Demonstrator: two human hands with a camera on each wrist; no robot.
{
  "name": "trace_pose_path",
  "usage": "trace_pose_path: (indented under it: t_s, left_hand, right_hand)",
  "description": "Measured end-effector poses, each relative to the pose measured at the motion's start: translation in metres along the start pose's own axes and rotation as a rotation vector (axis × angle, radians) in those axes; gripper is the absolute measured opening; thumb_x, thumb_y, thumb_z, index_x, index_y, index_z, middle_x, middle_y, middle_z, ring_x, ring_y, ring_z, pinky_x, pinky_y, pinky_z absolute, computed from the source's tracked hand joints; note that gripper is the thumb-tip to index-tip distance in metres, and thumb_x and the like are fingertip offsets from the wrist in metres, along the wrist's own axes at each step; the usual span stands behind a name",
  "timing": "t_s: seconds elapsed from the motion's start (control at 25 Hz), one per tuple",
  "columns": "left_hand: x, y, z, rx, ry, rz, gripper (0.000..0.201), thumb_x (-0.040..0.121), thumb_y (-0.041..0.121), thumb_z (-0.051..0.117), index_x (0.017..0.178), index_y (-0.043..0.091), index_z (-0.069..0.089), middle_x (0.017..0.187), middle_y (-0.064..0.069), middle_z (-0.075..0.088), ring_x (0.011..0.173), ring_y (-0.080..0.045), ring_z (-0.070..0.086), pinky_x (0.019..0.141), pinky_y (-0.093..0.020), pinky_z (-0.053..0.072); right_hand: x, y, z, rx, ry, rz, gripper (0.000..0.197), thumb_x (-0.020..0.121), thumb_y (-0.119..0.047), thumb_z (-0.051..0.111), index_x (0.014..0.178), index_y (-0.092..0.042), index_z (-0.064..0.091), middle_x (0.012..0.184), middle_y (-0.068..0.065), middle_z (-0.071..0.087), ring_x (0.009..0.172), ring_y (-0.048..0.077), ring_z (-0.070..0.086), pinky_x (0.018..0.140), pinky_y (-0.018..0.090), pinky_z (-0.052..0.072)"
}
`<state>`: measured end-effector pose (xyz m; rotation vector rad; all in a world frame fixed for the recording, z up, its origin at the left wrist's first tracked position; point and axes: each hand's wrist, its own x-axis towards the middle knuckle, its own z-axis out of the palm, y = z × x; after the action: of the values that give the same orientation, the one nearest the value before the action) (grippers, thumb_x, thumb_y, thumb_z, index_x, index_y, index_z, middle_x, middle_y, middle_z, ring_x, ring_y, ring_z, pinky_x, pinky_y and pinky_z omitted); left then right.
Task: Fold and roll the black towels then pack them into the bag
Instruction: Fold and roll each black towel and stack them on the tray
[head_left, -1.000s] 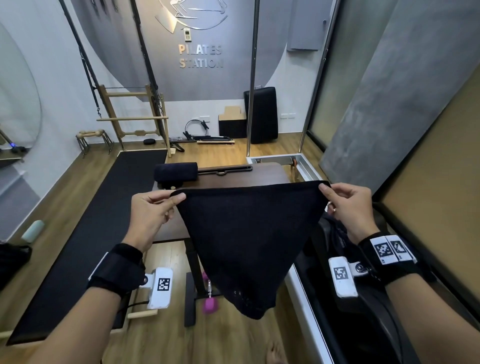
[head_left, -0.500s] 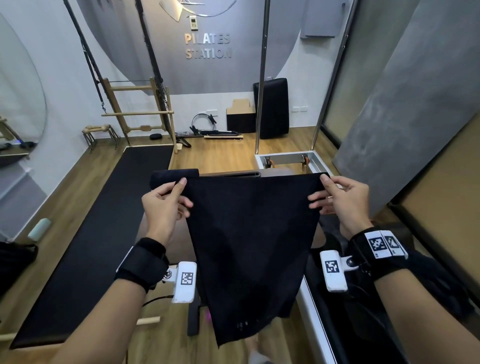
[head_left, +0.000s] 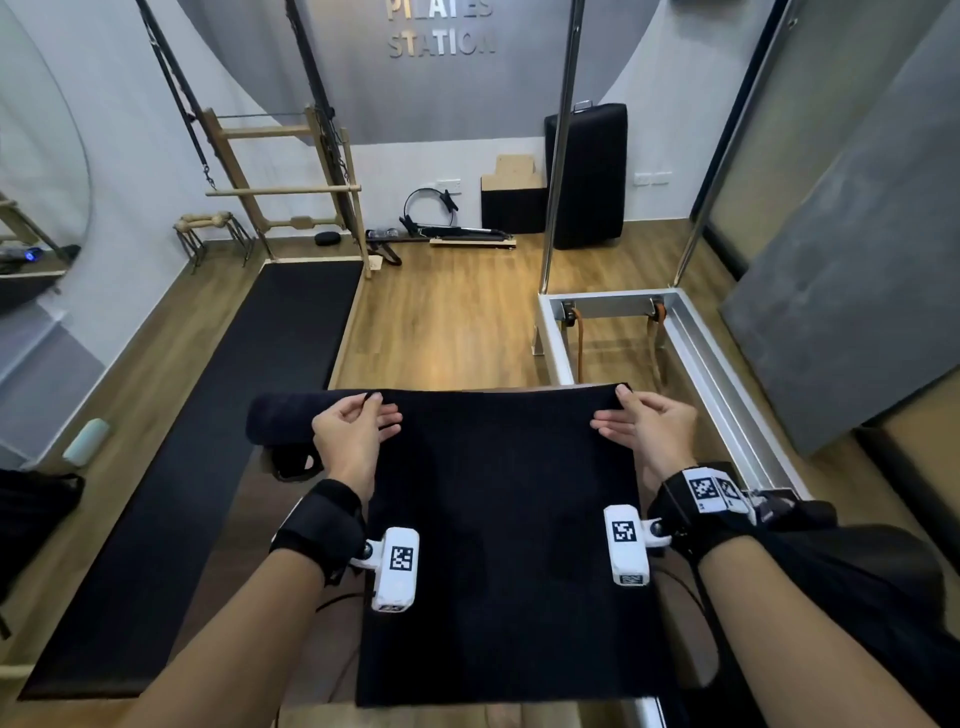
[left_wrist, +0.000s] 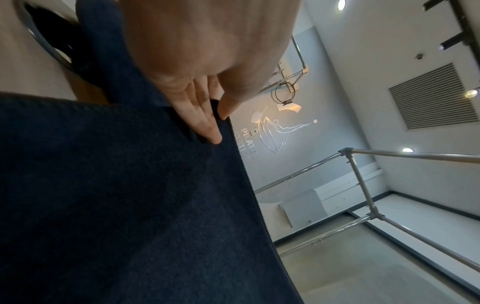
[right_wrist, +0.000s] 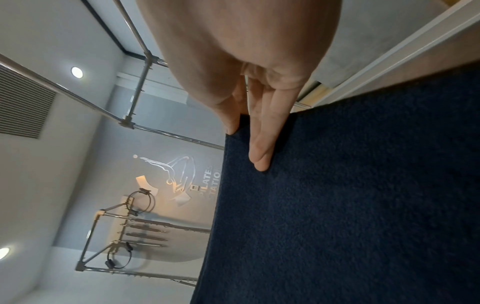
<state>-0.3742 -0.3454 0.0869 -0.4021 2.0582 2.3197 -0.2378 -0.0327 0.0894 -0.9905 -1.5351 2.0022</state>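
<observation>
Black towel (head_left: 498, 545) lies spread flat as a dark rectangle in front of me, filling the centre of the head view from the middle down toward 6 o'clock. My left hand (head_left: 353, 431) holds its far corner at about 10 o'clock: from the left wrist view the thumb sits at the towel's edge while the straight fingers (left_wrist: 205, 123) lie on top of the cloth, pinching the corner between them. My right hand (head_left: 649, 431) does the same at the far corner at about 2 o'clock, thumb at the edge and extended fingers (right_wrist: 262, 152) lying on the fabric. Neither hand is a fist; both grip only the cloth corners. A rolled black towel (head_left: 283, 421) lies just beyond my left hand, at 9 o'clock from it, touching the spread towel's far left corner. I cannot pick out the bag for certain.
</observation>
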Motion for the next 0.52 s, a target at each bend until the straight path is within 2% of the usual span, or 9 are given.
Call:
trace_pose_path:
  t_s: [0.2, 0.28, 0.36, 0.44, 0.52]
  left_hand:
    - [0.044, -0.025, 0.039, 0.138, 0.064, -0.093, 0.023, 0.105, 0.004, 0.061, 0.124, -0.008, 0.063, 0.100, -0.019, 0.073, 0.085, -0.023, 0.077, 0.061, -0.025, 0.062]
    - [0.051, -0.036, 0.050, 0.216, 0.042, -0.141, 0.033, 0.104, 0.004, 0.061, 0.135, -0.005, 0.057, 0.109, -0.017, 0.070, 0.093, -0.022, 0.076, 0.070, -0.031, 0.064]
    - [0.051, -0.044, 0.055, 0.300, -0.015, -0.168, 0.051, 0.103, 0.008, 0.063, 0.150, 0.002, 0.045, 0.113, -0.007, 0.066, 0.099, -0.017, 0.071, 0.083, -0.037, 0.064]
    - [0.047, -0.048, 0.053, 0.350, -0.090, -0.145, 0.066, 0.103, 0.013, 0.066, 0.160, 0.010, 0.033, 0.115, 0.001, 0.062, 0.101, -0.011, 0.066, 0.090, -0.036, 0.062]
    - [0.038, -0.048, 0.047, 0.354, -0.145, -0.106, 0.065, 0.103, 0.016, 0.066, 0.160, 0.013, 0.034, 0.123, 0.001, 0.059, 0.107, -0.010, 0.065, 0.093, -0.035, 0.061]
  right_hand:
    - [0.068, 0.017, 0.013, -0.069, -0.030, 0.155, 0.023, 0.098, -0.012, 0.072, 0.098, 0.009, 0.066, 0.087, 0.035, 0.073, 0.081, 0.045, 0.077, 0.080, 0.047, 0.065]
    - [0.084, 0.025, 0.014, -0.105, -0.027, 0.200, 0.022, 0.098, -0.011, 0.071, 0.100, 0.010, 0.066, 0.086, 0.035, 0.073, 0.080, 0.044, 0.077, 0.085, 0.050, 0.063]
    - [0.090, 0.029, 0.015, -0.134, -0.025, 0.210, 0.022, 0.098, -0.008, 0.071, 0.110, 0.010, 0.064, 0.087, 0.036, 0.072, 0.077, 0.043, 0.077, 0.084, 0.049, 0.064]
    - [0.090, 0.030, 0.014, -0.128, -0.031, 0.196, 0.028, 0.097, -0.003, 0.069, 0.122, 0.001, 0.058, 0.086, 0.036, 0.072, 0.077, 0.045, 0.076, 0.080, 0.047, 0.065]
    - [0.083, 0.029, 0.010, -0.121, -0.046, 0.168, 0.037, 0.096, 0.002, 0.069, 0.128, -0.008, 0.053, 0.089, 0.034, 0.073, 0.079, 0.045, 0.077, 0.072, 0.042, 0.066]
